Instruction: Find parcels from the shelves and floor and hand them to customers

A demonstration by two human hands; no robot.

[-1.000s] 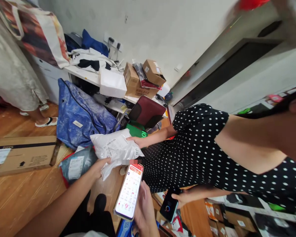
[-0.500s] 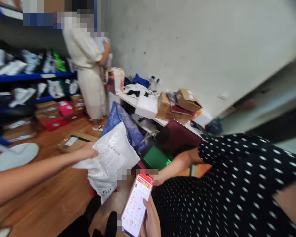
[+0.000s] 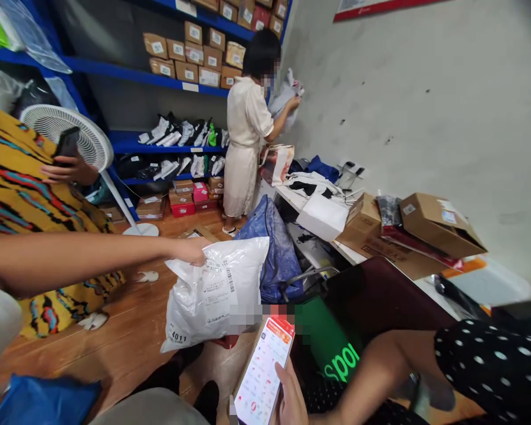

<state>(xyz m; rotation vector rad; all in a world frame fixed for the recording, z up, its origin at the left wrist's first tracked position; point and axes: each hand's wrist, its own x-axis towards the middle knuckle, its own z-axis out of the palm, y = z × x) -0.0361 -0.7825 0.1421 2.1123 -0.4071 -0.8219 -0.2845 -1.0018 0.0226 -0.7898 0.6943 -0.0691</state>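
My left hand (image 3: 192,251) reaches in from the left and grips the top corner of a white plastic mailer bag (image 3: 216,295). The bag hangs tilted, with a printed label, a barcode and the number 4011 on its face. Low in the middle, my right hand (image 3: 292,395) is wrapped round a smartphone (image 3: 261,378), its thumb by the lit screen. Red and white app icons show there. The phone is just right of and below the bag, apart from my left hand.
Close on the right is a person's arm (image 3: 384,366) with a polka-dot sleeve. A person in white (image 3: 243,136) stands by blue shelves (image 3: 146,74); another in yellow holds a phone (image 3: 68,141) near a fan (image 3: 71,133). Cardboard boxes (image 3: 438,221) crowd the side table.
My view has turned left and up, bringing the fan, the upper shelves and the person in yellow into sight. The bag hangs more squarely facing me. Both hands keep their hold.
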